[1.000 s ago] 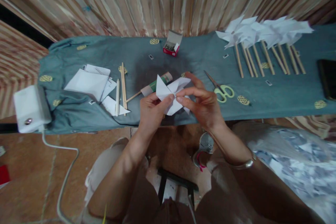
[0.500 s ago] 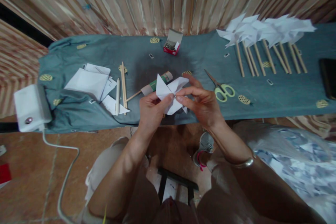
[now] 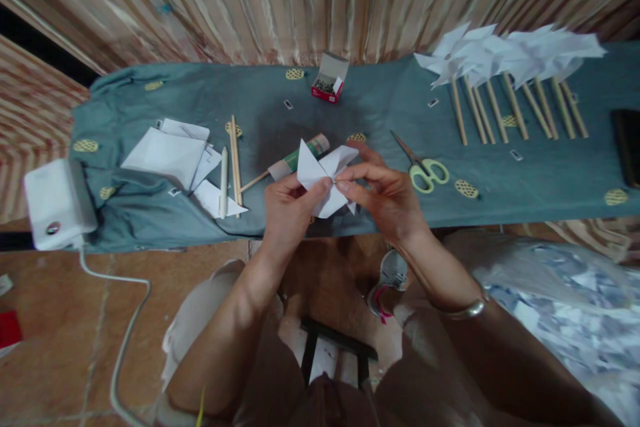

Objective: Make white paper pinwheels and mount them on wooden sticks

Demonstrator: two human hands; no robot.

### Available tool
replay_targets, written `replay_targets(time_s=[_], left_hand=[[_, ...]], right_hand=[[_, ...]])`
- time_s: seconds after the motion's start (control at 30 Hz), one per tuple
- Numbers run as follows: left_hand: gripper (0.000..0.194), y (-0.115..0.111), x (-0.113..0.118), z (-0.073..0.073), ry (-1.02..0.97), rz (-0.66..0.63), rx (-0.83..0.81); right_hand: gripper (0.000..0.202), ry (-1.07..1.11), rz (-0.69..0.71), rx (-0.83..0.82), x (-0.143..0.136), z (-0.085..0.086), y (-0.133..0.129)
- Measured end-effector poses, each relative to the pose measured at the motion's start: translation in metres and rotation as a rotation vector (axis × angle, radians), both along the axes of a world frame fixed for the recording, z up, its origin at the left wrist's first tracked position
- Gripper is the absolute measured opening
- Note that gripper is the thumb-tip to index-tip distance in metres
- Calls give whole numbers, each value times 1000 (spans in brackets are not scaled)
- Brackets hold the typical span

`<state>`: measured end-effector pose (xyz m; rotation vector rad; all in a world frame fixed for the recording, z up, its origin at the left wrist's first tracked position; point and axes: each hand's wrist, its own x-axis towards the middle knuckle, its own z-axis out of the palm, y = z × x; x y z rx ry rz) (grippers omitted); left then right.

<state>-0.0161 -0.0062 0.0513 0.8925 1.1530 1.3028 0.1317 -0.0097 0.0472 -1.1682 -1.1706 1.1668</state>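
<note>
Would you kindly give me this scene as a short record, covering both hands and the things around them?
Left hand: gripping white paper pinwheel
Right hand: thumb and finger pinching at its centre
Behind pinwheel: green-labelled tube
Farther back: open red box, small metal pieces inside
Person's right: scissors, row of pinwheels on sticks
Person's left: white papers, wooden sticks

White folded-paper pinwheel [image 3: 316, 170], points splayed, held at its centre.
</note>
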Motion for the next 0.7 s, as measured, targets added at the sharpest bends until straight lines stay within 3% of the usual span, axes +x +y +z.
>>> replay_targets(time_s=[0.43,0.7], left_hand=[[19,1,-2,-4,123,-16,65],[19,0,-2,-3,123,-19,21]], right_hand=[[18,80,45,-109,-1,-3,0],[23,56,70,-113,-2,-3,1]])
